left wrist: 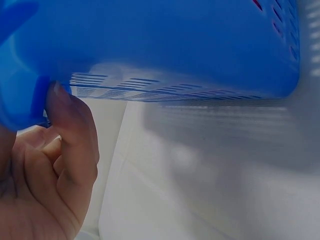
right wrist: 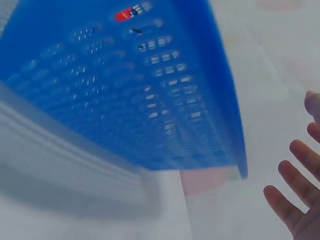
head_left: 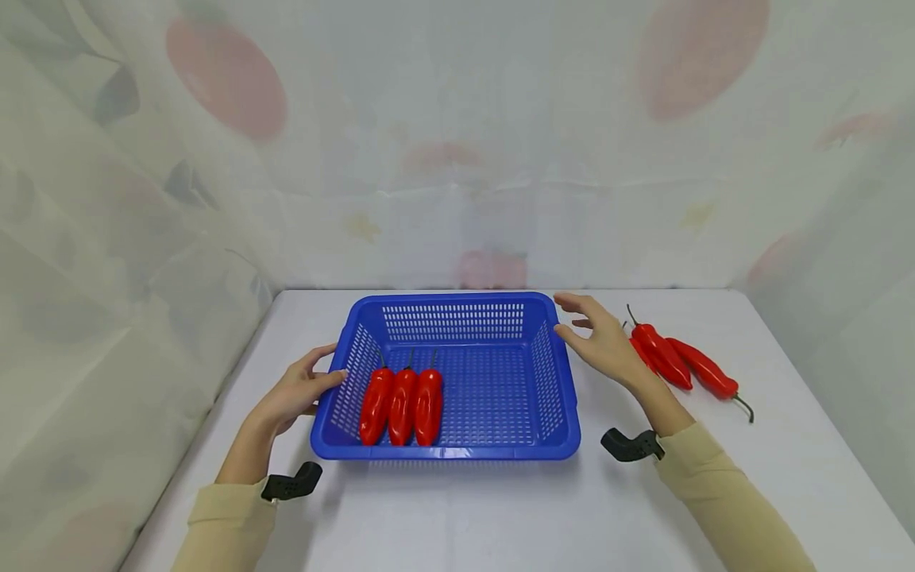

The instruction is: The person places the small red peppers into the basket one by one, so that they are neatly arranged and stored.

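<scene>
A blue plastic basket point(head_left: 446, 454) with slotted walls is in the middle of the head view. Three red chili peppers point(head_left: 401, 405) lie side by side in its left half, stems toward the back. My left hand point(head_left: 291, 392) grips the basket's left rim, thumb over the top and fingers outside; the left wrist view shows a finger point(left wrist: 75, 135) curled at the rim. My right hand point(head_left: 606, 343) holds nothing. It hovers beside the basket's right rim, fingers spread and thumb close to the edge. In the right wrist view its fingers point(right wrist: 302, 182) appear apart from the basket wall.
To the right of my right hand, more red chili peppers point(head_left: 704, 369) lie on the white table point(head_left: 793, 477), one partly hidden behind the hand. A patterned curtain point(head_left: 457, 143) hangs behind the table and along both sides.
</scene>
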Available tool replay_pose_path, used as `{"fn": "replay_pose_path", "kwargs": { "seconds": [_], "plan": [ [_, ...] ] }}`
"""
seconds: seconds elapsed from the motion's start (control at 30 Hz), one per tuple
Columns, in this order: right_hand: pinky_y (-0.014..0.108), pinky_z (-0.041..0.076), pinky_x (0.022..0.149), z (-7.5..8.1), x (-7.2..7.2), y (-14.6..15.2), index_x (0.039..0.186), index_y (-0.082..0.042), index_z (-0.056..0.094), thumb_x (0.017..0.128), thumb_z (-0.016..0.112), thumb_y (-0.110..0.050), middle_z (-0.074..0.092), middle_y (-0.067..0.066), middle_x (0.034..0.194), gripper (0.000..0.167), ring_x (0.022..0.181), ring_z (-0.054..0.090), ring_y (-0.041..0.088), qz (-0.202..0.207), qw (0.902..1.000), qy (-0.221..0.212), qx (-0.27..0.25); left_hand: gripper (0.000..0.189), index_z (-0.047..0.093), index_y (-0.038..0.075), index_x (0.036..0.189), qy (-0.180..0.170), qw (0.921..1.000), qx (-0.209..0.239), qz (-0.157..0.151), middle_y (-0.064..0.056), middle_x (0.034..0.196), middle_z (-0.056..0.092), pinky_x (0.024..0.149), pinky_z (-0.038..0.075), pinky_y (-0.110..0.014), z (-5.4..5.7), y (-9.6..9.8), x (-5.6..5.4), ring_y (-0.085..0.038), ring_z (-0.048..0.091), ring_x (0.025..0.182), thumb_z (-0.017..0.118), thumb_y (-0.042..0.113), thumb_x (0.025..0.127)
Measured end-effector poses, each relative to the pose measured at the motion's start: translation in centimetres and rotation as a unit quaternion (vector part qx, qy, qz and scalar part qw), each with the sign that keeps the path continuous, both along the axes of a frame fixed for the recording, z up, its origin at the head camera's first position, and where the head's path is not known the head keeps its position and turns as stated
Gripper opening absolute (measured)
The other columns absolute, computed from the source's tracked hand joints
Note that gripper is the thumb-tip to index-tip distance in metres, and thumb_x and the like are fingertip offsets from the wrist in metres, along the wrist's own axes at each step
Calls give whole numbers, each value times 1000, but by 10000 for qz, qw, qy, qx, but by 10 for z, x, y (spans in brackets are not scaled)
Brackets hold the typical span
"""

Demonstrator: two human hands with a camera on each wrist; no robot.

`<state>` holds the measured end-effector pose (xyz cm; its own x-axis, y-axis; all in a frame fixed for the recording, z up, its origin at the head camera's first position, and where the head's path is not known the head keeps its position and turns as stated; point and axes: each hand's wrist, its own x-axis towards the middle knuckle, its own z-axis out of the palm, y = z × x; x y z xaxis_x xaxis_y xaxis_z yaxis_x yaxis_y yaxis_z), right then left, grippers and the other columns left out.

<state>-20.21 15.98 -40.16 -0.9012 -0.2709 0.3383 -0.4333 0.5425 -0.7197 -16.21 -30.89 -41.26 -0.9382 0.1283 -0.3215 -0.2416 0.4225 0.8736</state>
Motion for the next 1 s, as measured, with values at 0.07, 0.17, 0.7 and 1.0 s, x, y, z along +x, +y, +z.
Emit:
{"fn": "replay_pose_path", "kwargs": {
  "seconds": [0.07,0.17,0.7,1.0],
  "plan": [
    [50,46,93,-4,3,6,137,-11,42,88,62,-16,46,12,136,53,121,46,30,-48,10000,-15,11,72,18,17,146,3,10000,-7,7,-27,110,59,65,56,-46,0,0,0,-30,68,81,59,32,89],
    [51,45,92,-11,6,15,137,-11,41,87,62,-14,45,13,137,55,122,45,31,-131,9999,16,29,71,19,16,146,13,10000,-19,11,-26,110,59,65,56,-46,0,0,0,-30,68,80,59,32,89],
    [54,44,91,-40,20,61,140,-10,37,88,62,-18,46,17,136,59,120,46,35,-1009,9947,-34,175,70,19,18,146,9,10000,0,-11,-25,108,61,65,56,-46,0,1,-1,-30,68,80,58,32,90],
    [58,41,92,-57,23,83,141,-9,34,90,58,-27,45,19,136,59,121,44,38,-1508,9876,-392,195,70,19,17,146,2,10000,-64,2,-26,109,60,65,56,-46,0,0,0,-30,68,80,58,32,90]
  ]
}}
